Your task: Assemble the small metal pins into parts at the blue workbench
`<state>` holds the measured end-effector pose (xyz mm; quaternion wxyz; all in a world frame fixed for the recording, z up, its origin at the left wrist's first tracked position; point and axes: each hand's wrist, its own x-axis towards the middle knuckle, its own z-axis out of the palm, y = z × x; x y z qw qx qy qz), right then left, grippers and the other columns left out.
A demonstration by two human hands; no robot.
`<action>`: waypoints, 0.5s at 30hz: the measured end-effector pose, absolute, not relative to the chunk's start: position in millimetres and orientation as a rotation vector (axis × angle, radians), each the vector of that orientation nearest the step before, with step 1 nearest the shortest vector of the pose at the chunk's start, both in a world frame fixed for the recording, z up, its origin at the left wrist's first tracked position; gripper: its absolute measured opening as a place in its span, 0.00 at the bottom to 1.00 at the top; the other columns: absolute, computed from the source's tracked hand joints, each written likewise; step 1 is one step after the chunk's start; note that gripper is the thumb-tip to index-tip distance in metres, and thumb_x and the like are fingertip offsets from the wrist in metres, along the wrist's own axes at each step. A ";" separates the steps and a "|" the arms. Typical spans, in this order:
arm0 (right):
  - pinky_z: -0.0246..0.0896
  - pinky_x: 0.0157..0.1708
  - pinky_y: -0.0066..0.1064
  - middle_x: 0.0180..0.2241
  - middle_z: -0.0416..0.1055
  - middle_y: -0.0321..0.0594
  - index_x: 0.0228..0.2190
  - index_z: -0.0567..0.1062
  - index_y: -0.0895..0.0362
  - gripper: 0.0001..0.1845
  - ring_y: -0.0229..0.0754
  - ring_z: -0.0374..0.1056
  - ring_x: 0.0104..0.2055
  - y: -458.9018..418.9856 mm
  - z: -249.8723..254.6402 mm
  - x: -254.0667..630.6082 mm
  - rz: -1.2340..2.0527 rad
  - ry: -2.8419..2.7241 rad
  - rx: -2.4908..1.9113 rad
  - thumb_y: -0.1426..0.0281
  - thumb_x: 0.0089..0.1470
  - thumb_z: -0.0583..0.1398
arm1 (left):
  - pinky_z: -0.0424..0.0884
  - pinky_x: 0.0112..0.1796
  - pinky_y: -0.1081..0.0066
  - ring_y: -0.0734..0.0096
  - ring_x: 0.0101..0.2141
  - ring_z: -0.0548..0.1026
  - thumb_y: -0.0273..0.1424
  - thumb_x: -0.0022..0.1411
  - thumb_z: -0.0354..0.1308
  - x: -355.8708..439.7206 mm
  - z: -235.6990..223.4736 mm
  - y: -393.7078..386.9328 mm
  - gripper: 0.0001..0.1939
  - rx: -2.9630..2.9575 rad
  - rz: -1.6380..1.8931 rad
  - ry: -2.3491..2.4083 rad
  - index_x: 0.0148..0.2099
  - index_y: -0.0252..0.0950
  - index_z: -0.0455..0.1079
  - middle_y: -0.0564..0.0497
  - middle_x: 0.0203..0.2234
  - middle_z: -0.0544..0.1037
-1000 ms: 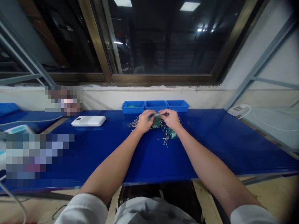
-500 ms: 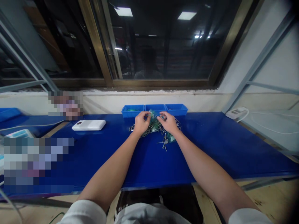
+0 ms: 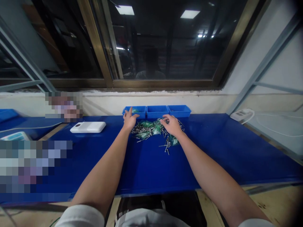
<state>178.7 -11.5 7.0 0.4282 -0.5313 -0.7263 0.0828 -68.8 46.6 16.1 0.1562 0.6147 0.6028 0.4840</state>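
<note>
My left hand (image 3: 129, 120) is at the front of the left blue bin (image 3: 125, 112), fingers spread, with nothing seen in them. Inside that bin lie green plastic pieces, perhaps small bags (image 3: 135, 110). My right hand (image 3: 172, 125) is over the right side of a pile of metal screws (image 3: 148, 130), its fingers curled and the thumb near the fingertips. Whatever it pinches is too small to make out. Small green plastic bags (image 3: 156, 128) lie among the screws. Several loose screws (image 3: 167, 145) and another green bag (image 3: 174, 140) lie in front of my right hand.
A middle blue bin (image 3: 157, 111) and a right blue bin (image 3: 179, 111) stand in the same row by the wall. On the blue table (image 3: 151, 170), a white power bank (image 3: 88, 127) lies to the left. A white device with a cable (image 3: 241, 114) is at the far right.
My left hand has moved left from the pile to the left bin, and its fingers have spread. The green bag held between both hands is out of them. My right hand stays over the pile.
</note>
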 end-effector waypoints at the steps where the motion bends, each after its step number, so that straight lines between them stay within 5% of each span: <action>1: 0.60 0.43 0.40 0.33 0.74 0.42 0.42 0.72 0.55 0.18 0.48 0.65 0.42 -11.1 6.9 179.4 0.208 -1.812 -1.328 0.58 0.53 0.56 | 0.54 0.56 0.44 0.45 0.62 0.50 0.35 0.52 0.57 -68.3 16.6 43.7 0.31 1.688 1.370 1.778 0.60 0.43 0.60 0.43 0.60 0.59; 4: 0.60 0.42 0.38 0.33 0.74 0.42 0.38 0.74 0.54 0.15 0.47 0.65 0.41 -9.1 5.9 182.1 0.194 -1.803 -1.314 0.60 0.55 0.54 | 0.50 0.57 0.44 0.45 0.63 0.45 0.34 0.52 0.57 -63.1 20.6 31.7 0.29 1.601 1.362 1.804 0.58 0.43 0.62 0.46 0.63 0.55; 8: 0.59 0.43 0.39 0.34 0.74 0.42 0.34 0.75 0.54 0.13 0.47 0.64 0.39 -6.8 5.1 185.1 0.105 -1.832 -1.331 0.65 0.56 0.52 | 0.54 0.56 0.47 0.48 0.59 0.56 0.31 0.53 0.55 -52.4 22.7 17.9 0.22 1.882 1.339 1.795 0.52 0.42 0.67 0.46 0.58 0.63; 15: 0.54 0.49 0.43 0.46 0.71 0.44 0.46 0.73 0.56 0.18 0.51 0.57 0.50 -8.4 2.7 182.6 0.099 -2.003 -1.497 0.68 0.57 0.51 | 0.57 0.51 0.50 0.52 0.50 0.67 0.35 0.61 0.50 -24.9 19.2 2.6 0.16 2.458 0.892 1.730 0.49 0.39 0.70 0.44 0.45 0.76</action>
